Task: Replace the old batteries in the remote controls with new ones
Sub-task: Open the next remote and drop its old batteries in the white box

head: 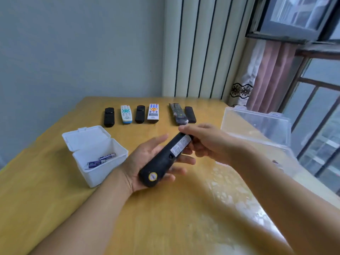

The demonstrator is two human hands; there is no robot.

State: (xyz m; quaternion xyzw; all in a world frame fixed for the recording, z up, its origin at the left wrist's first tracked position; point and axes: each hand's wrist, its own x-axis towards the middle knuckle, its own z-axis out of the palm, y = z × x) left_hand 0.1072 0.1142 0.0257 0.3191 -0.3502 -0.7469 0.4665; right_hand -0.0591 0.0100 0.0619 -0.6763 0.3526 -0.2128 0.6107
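On the left of the yellow table [46, 190] sits a small white box [99, 162] with its lid flipped up. Inside it lie some blue and white batteries [101, 160]; I count about three, but they are small and overlap, so I am not sure.

Next comes the left hand [147, 166]. It is palm up with the fingers spread apart, and a black remote [163, 161] lies across it, back side up. The back has a white label and a round yellow sticker near the bottom end. The right hand [206, 142] has its fingers pinched together on the top end of this remote. I think the job on this one has only just begun, because the battery cover looks shut.

Behind the hands, six more remotes [149, 114] lie in a row at the far side: four dark ones and two white ones. So there are seven remotes in all. I cannot tell which of the six already have new batteries.

On the right is one big clear plastic box [257, 126] that looks empty
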